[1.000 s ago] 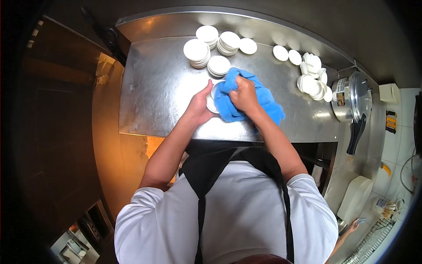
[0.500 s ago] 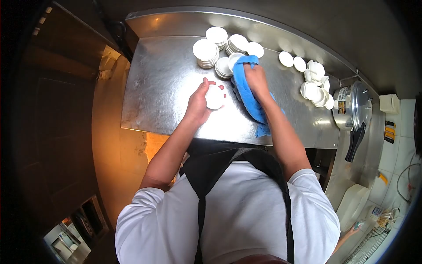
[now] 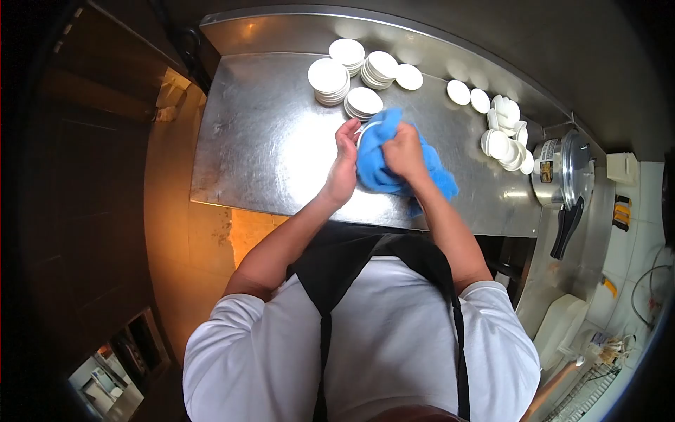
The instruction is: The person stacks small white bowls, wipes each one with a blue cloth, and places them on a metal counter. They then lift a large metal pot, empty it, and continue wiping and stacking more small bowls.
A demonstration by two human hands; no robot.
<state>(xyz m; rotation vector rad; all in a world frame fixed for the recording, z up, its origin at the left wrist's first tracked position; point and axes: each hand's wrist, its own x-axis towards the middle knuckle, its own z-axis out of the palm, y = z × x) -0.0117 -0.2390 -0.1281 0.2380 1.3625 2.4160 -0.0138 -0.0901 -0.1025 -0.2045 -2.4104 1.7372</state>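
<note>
Over the steel counter, my left hand [image 3: 343, 165] holds a white dish [image 3: 361, 133] by its edge; most of the dish is hidden under a blue cloth [image 3: 376, 165]. My right hand [image 3: 404, 151] is closed on the cloth and presses it against the dish. Part of the cloth trails to the right over the counter. Just beyond my hands is a short stack of white dishes [image 3: 364, 103]. Taller stacks [image 3: 328, 76] stand behind it, and a single white dish [image 3: 409, 77] lies at their right.
The steel counter [image 3: 246, 133] has a raised back edge. At its right lie loose white dishes [image 3: 500, 144] and white spoons, beside a pressure cooker [image 3: 562, 169] with a black handle. Another person's forearm [image 3: 555, 387] shows at lower right.
My right hand has brought the cloth down and toward me, onto the dish. My left hand has moved right. The dish formerly near the cloth now leaves the front stack uncovered.
</note>
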